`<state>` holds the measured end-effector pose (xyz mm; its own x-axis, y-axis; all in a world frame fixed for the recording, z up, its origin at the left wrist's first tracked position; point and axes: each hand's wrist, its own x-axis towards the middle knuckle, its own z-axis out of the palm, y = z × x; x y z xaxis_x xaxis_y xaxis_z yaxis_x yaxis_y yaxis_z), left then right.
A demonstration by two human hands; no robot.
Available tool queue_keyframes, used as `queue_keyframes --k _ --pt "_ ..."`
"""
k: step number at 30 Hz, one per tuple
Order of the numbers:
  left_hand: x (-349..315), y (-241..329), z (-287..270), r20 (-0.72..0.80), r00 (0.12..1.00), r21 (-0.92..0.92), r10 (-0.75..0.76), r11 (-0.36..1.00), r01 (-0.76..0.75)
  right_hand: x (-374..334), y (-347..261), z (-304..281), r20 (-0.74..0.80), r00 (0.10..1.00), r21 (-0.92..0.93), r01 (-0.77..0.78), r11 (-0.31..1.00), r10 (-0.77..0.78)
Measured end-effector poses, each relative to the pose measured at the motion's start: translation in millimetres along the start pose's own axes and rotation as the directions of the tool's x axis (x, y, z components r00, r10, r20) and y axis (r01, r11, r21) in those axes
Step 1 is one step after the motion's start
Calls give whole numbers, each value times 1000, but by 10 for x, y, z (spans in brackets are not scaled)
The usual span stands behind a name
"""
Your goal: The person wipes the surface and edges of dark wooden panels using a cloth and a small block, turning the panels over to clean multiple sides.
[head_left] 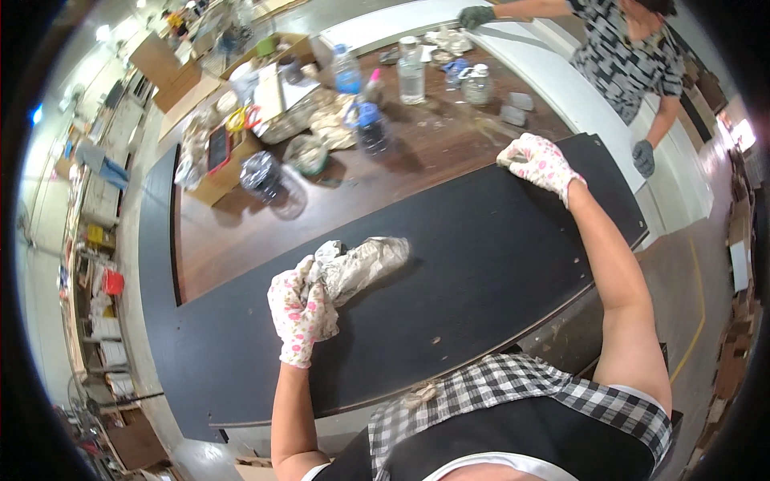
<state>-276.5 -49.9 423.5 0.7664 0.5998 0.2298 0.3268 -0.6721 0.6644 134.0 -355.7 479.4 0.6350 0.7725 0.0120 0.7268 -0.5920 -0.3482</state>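
Note:
My left hand (298, 311), in a white glove with pink flowers, is closed around a crumpled whitish rag (365, 268). The rag lies over the left-middle part of a long black panel (473, 264) with a curved near edge. My right hand (539, 164), gloved the same way, is at the panel's far edge toward the right end, its fingers bent over that edge. Small pale marks and holes dot the panel near its front and right edges.
Beyond the panel, a brown wood-grain tabletop (449, 148) carries several bottles and jars, including a blue-capped jar (370, 128), and a cardboard box (216, 186) with a phone (218, 148). At the far right a person in grey gloves (644, 158) stands beside white boards (553, 96).

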Motion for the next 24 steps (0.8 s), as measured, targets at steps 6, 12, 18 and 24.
queue_keyframes --k 6,12,18,24 --pt "727 710 1192 35 973 -114 226 969 -221 287 1927 -630 49 969 92 -245 965 241" --pt "1116 1585 1706 149 967 56 206 975 -217 180 2832 -1142 -88 925 -128 -378 917 369" --pt "1378 1821 2045 269 960 -33 75 997 -68 -453 2547 -1141 -517 752 346 -254 903 410" --pt "1836 2872 2882 414 776 89 475 828 -554 -1825 1846 -576 -336 686 889 5 458 645"
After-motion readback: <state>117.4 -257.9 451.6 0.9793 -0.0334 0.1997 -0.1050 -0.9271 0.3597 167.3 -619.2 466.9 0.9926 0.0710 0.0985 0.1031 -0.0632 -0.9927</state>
